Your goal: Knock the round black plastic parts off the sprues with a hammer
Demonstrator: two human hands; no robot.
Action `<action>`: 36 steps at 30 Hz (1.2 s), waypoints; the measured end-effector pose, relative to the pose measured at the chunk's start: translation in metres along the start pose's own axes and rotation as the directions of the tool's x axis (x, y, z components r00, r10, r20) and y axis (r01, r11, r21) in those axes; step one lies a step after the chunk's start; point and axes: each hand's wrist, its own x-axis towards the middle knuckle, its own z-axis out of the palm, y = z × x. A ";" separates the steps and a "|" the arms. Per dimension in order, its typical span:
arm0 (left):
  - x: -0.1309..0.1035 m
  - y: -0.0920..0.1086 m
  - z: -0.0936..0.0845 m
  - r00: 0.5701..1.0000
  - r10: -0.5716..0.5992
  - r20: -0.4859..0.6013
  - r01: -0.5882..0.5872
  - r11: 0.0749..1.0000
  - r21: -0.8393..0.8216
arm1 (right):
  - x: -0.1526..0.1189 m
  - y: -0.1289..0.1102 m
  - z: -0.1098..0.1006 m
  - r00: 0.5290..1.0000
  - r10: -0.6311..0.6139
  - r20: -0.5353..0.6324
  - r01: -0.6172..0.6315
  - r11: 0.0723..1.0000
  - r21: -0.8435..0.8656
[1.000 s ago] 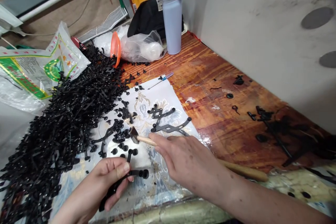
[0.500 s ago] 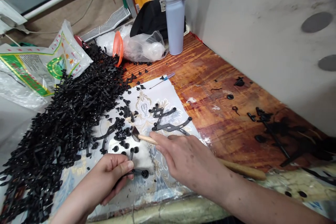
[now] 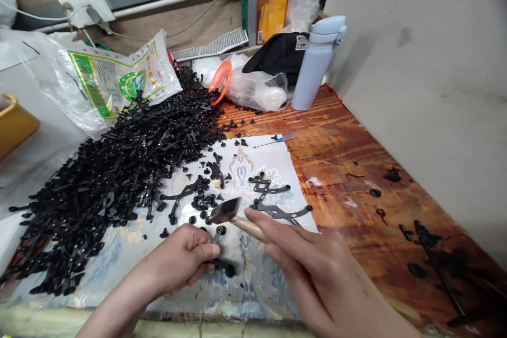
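My left hand (image 3: 190, 256) pinches a black jointed plastic piece (image 3: 225, 266) near the front of the patterned cloth (image 3: 253, 296). My right hand (image 3: 301, 259) is wrapped round the wooden handle of a small hammer (image 3: 226, 211); its dark head is above and beside the held piece. Small black round caps (image 3: 204, 200) lie in a cluster just behind the hammer. Two black linked pieces, one of them a zigzag arm (image 3: 277, 211), rest on the cloth behind my right hand. A large heap of black parts (image 3: 130, 153) spreads across the left.
A pale blue bottle (image 3: 319, 66), a black cap (image 3: 273, 58) and an orange ring (image 3: 222, 80) stand or lie at the back. A thin screwdriver (image 3: 283, 139) lies at the cloth's far edge. More black pieces (image 3: 428, 237) are on the right; a printed plastic bag (image 3: 122, 76) is back left.
The view has shifted, showing more at the left and back. My right hand has raised the hammer, its head now tilted up. My left hand still holds the black piece.
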 end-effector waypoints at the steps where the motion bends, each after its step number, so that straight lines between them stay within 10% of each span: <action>1: 0.001 -0.002 0.000 1.000 0.010 -0.003 -0.010 1.000 0.010 | 0.000 -0.001 -0.001 0.999 -0.017 -0.031 0.017 1.000 0.026; 8: 0.005 -0.005 -0.005 0.999 -0.024 0.029 0.023 0.999 0.036 | 0.001 0.006 0.007 0.988 -0.017 0.156 0.046 0.981 -0.189; 28: -0.004 -0.001 -0.005 0.994 0.114 0.007 -0.111 0.981 -0.159 | -0.001 0.009 0.007 0.943 0.281 0.177 -0.299 0.951 0.083; 31: -0.016 0.004 -0.002 0.958 0.248 -0.140 -0.285 0.839 -0.464 | 0.006 0.008 -0.004 0.873 0.461 0.158 -0.485 0.785 0.386; 36: -0.024 0.015 0.011 0.862 0.127 -0.491 -0.507 0.176 -0.844 | 0.021 -0.013 0.003 0.631 0.466 0.620 -0.743 0.132 0.657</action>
